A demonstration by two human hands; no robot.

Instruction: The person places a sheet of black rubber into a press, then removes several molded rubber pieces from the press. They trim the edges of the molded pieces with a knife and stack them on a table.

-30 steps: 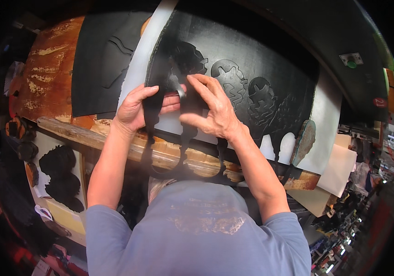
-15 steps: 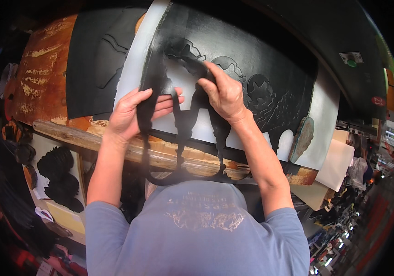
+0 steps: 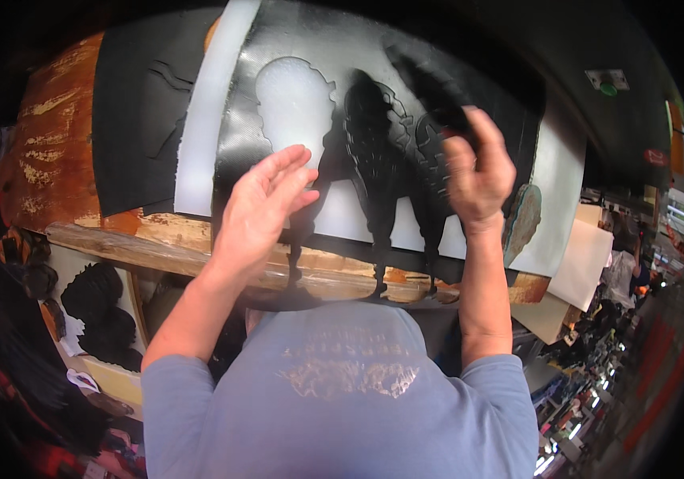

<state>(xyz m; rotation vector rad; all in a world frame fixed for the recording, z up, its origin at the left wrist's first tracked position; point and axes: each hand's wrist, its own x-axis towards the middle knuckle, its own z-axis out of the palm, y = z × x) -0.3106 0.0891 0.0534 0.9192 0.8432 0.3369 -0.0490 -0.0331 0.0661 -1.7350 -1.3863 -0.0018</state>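
Observation:
A shiny black sheet (image 3: 322, 36) with rounded outlines cut in it lies on a white board (image 3: 204, 120). Through a round-topped hole at its left, the pale board shows. Narrow dark strips (image 3: 379, 247) run down from the sheet past the front edge of the bench. My left hand (image 3: 266, 207) is open beside the lower rim of that hole, fingers stretched, holding nothing. Over the right part of the sheet, my right hand (image 3: 481, 176) grips a long black cut piece (image 3: 430, 80) between thumb and fingers. Motion blurs this piece, so its exact outline is unclear.
A worn wooden beam (image 3: 134, 249) edges the bench. A rough grey-brown slab (image 3: 524, 223) sits at the right. Another black sheet (image 3: 138, 120) lies left. A dark machine housing with a green button (image 3: 609, 89) overhangs the upper right. Black pieces (image 3: 98, 311) rest lower left.
My left hand has let go of the black sheet and opened. My right hand has moved right with a black piece. The sheet's left hole is now exposed.

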